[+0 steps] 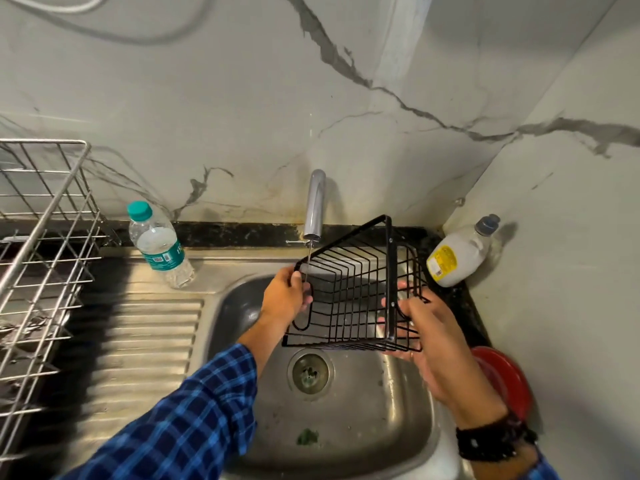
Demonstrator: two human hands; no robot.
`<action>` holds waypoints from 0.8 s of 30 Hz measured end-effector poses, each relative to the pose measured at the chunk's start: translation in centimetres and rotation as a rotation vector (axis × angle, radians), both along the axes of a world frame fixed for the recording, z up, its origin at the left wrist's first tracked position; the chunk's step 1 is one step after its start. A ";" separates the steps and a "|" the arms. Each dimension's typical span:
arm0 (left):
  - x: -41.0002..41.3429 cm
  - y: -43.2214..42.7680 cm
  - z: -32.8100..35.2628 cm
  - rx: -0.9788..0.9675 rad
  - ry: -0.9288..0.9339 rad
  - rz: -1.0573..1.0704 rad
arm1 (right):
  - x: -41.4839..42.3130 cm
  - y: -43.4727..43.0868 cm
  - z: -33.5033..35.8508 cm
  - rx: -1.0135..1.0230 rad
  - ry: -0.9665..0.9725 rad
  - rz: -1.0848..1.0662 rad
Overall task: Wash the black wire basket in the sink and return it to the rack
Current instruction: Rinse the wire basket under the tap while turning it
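Black wire basket (390,278) held betw. both hands over sink (363,410): left hand (287,299) curled on its rim, right hand (426,327) gripping wires. Rinse judged underway, thin stream (308,265) falling at left hand. Return to rack (45,237), far left of left hand, not yet done.

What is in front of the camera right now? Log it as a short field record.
item: black wire basket, tilted, held above the sink
left: left hand grips the basket's left edge
right: right hand holds its right end
water: tap runs a thin stream onto the basket beside the left hand
rack: silver wire rack on the left counter
bottles: water bottle left of the tap; white bottle in the right corner
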State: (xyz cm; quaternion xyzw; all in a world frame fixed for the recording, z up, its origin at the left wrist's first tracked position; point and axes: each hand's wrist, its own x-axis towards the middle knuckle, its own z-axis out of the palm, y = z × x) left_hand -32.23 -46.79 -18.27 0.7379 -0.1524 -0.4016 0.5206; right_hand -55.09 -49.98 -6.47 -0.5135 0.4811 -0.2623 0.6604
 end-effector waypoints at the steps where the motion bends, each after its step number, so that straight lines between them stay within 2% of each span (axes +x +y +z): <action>1: 0.2 -0.1 0.3 -0.007 -0.030 -0.016 | -0.1 0.0 0.3 0.006 -0.047 0.016; 4: 0.7 -0.1 0.6 0.080 -0.189 -0.074 | -0.3 0.1 0.7 0.003 -0.115 0.038; 8: -0.1 -0.2 0.8 0.113 -0.194 -0.069 | -0.2 0.2 0.4 -0.032 -0.105 -0.019; 9: -0.5 -0.3 0.7 0.086 -0.124 -0.085 | -0.1 0.3 0.3 -0.030 -0.105 -0.049; 12: -1.6 0.6 0.8 -0.094 0.325 -0.140 | 0.2 0.6 0.0 -0.021 -0.130 -0.129; 15: -2.1 2.5 0.2 -0.159 0.514 -0.145 | 0.1 0.2 0.6 0.045 -0.230 -0.161; 17: -2.1 3.0 -0.1 -0.135 0.443 -0.169 | -0.3 -0.2 0.9 0.065 -0.237 -0.144; 20: -1.5 1.9 0.4 -0.077 0.110 -0.125 | -0.5 -0.1 1.0 0.050 -0.223 -0.068; 24: -0.2 0.5 2.5 -0.070 -0.048 0.026 | -0.5 0.8 1.1 0.010 -0.178 0.022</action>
